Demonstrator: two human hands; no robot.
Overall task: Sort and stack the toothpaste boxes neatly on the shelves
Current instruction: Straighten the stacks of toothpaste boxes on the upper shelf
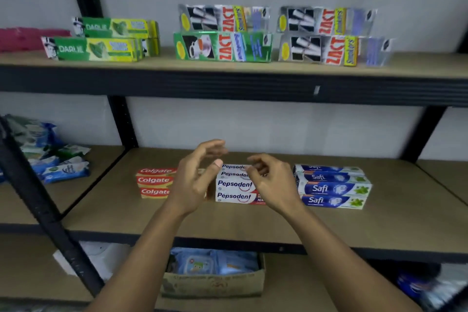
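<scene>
White-and-red Pepsodent boxes (234,190) are stacked flat, long axes laid left-right along the shelf (228,220). Before them, left hand (200,175) and right hand (268,180) are held loosely spread, empty.

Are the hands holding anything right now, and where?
Nothing is held: left hand and right hand hover open, fingers loosely curled, at the Pepsodent stack.

One wide-angle camera, worn on the person's head, faces a dark-framed shelf unit (121,121) nearly square-on, tilted slightly downward. The middle shelf (228,220) fills the centre at arm's reach, with the left hand (195,180) and right hand (273,182) entering from below. The upper shelf (152,64) crosses the top third. The lower shelf (304,281) shows under the middle shelf's front edge.
</scene>
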